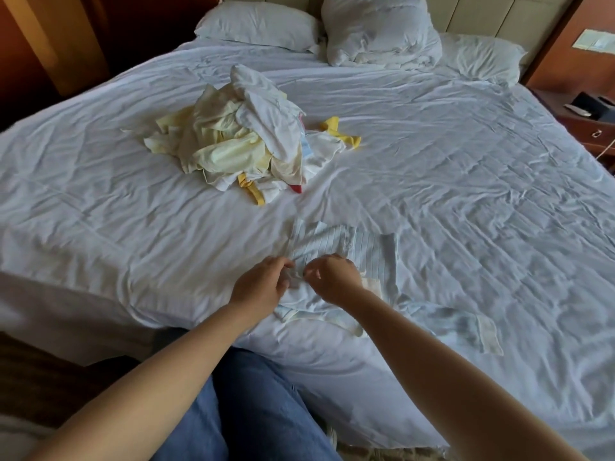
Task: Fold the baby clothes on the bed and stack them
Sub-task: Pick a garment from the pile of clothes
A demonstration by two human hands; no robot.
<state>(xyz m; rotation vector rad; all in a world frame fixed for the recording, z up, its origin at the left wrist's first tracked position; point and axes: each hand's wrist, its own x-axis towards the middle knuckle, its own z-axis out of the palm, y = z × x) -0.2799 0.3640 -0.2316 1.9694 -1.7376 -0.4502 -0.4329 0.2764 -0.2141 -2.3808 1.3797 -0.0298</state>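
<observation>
A pale blue striped baby garment [362,254] lies spread on the white bed [466,181] near its front edge. My left hand [263,284] and my right hand [334,277] sit close together over the garment's middle, fingers curled, each pinching a bit of its fabric. Part of the garment is hidden under my hands. A loose pile of unfolded baby clothes [246,141], white, pale yellow and with bright yellow trim, sits further back toward the bed's left centre.
Three white pillows [376,31] line the headboard. A wooden nightstand [589,118] with small dark items stands at the far right. My legs in blue jeans [253,404] are at the bed's front edge. Rumpled sheet stretches to the right.
</observation>
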